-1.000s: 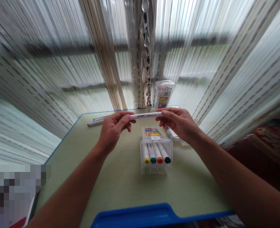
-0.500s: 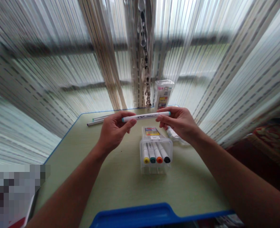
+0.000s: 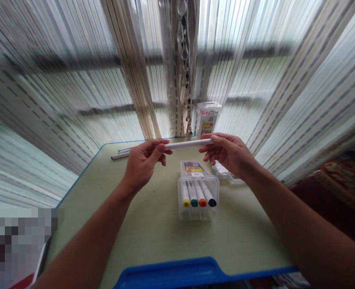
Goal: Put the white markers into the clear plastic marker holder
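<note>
A white marker [image 3: 185, 145] is stretched level between my two hands, above the table. My left hand [image 3: 144, 160] pinches its left end, and my right hand [image 3: 227, 152] pinches its right end; both end caps are covered by fingers. Below the marker lies a clear plastic case [image 3: 198, 178] with several white markers inside, their yellow, green, orange and black ends facing me. Beside my left hand, loose markers [image 3: 118, 155] rest on the table, partly hidden by that hand. Under my right wrist is another clear plastic piece [image 3: 225, 172] with white things in it.
An upright clear case [image 3: 207, 120] with a yellow label stands at the table's back edge. The pale green table [image 3: 153, 233] has a blue rim and a blue tray [image 3: 171, 273] at the front. String curtains [image 3: 129, 72] and a bead strand [image 3: 185, 72] hang behind.
The marker has been turned about its length: its printed side faced me earlier and now a plain side shows. My fingers have shifted back over its turquoise ends.
</note>
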`<state>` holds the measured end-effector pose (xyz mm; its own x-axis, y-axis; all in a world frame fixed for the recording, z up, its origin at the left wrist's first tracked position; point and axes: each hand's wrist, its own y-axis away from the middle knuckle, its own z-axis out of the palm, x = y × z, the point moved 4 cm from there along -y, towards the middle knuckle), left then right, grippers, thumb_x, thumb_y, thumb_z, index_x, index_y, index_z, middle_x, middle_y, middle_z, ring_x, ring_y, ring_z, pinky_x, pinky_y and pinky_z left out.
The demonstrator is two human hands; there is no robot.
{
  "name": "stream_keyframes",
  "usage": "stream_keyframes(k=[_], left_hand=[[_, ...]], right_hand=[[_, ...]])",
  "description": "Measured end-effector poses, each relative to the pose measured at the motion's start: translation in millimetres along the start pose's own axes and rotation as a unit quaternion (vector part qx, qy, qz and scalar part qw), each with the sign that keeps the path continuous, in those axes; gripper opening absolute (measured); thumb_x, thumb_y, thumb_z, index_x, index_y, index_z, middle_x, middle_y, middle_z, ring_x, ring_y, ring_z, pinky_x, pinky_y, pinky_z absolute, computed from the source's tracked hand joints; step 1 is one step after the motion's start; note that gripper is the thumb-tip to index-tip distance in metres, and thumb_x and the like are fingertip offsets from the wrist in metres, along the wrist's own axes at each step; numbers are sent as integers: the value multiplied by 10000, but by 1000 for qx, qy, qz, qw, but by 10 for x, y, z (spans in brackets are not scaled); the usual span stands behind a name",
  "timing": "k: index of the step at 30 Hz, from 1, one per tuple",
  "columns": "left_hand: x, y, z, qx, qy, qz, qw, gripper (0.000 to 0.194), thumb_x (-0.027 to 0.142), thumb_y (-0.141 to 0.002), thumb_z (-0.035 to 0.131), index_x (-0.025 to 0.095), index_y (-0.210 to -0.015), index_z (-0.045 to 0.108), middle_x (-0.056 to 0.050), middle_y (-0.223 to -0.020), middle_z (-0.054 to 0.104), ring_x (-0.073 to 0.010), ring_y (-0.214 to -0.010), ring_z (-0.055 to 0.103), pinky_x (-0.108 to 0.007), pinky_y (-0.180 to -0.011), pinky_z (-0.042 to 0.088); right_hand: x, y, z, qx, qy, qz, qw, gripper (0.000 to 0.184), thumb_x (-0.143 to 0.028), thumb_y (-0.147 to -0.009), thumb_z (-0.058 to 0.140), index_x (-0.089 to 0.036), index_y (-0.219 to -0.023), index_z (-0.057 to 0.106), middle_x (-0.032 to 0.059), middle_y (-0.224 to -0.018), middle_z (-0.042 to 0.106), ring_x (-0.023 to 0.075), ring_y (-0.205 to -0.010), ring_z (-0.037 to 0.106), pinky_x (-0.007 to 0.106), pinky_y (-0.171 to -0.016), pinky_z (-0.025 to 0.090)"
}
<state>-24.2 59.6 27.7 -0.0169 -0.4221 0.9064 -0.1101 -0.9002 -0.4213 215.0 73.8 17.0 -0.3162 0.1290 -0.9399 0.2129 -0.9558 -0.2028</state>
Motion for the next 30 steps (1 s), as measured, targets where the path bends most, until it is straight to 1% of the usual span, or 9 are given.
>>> stream_keyframes(k=[2,5,11,15,19,22,24,27,30], left_hand=[[-7,-1,3,-1,4,-10,1000,328,406,-868,766,121,-1030,759,-70,-782,765,-111,-581,657,-237,-568,547],[-4,0,11,-2,-6,-12,1000,325,412,-874,756,118,-1013,760,-55,-728,745,-100,-538,623,-226,-530,522],[-9,15,36,-13,-61,-9,998,336,408,-755,862,126,-914,770,-8,-591,670,-86,-465,554,-199,-448,439],[-6,17,24,-7,-80,-7,997,325,411,-750,864,128,-888,782,-9,-588,666,-82,-464,542,-198,-444,412],[-4,11,1,8,-79,-8,997,293,400,-779,844,126,-869,791,-1,-572,646,-79,-489,539,-197,-465,411],[-20,3,-12,22,-45,-13,999,296,397,-801,824,128,-916,780,-28,-687,708,-87,-518,578,-216,-496,469],[-38,-2,-15,26,-16,-24,999,314,396,-808,817,126,-960,765,-45,-740,733,-99,-541,612,-231,-522,510],[-60,-4,-14,23,11,-44,999,329,414,-831,792,120,-973,748,-61,-742,742,-111,-549,637,-238,-531,529],[-70,-2,-14,14,14,-52,998,333,439,-872,745,121,-969,745,-70,-730,747,-108,-518,625,-237,-510,522]], right_hand=[[6,-4,-3,4,5,-2,1000,327,-419,-783,823,-157,-972,771,87,-783,798,166,-554,725,229,-437,526],[17,-10,3,11,23,-11,1000,335,-406,-723,885,-158,-914,766,75,-757,789,156,-538,716,219,-429,512],[41,-6,5,26,92,-55,994,344,-393,-658,940,-156,-837,768,34,-638,737,138,-516,676,221,-426,490],[59,-9,-7,23,99,-58,993,309,-386,-675,934,-160,-817,778,25,-626,723,124,-511,655,225,-445,488],[50,-17,1,10,64,-33,997,290,-394,-697,916,-161,-809,784,44,-686,747,121,-537,667,219,-458,485],[45,-18,7,10,33,0,999,318,-421,-695,900,-156,-829,783,67,-720,765,128,-543,674,221,-453,483],[45,-17,0,15,17,14,1000,321,-404,-699,886,-153,-872,784,75,-728,772,134,-543,679,222,-452,487],[54,-17,-22,23,7,29,999,289,-363,-727,843,-151,-914,781,80,-727,779,147,-536,690,227,-449,499],[67,-19,-42,28,7,36,999,275,-359,-749,812,-149,-923,780,84,-720,780,158,-527,697,233,-441,508]])
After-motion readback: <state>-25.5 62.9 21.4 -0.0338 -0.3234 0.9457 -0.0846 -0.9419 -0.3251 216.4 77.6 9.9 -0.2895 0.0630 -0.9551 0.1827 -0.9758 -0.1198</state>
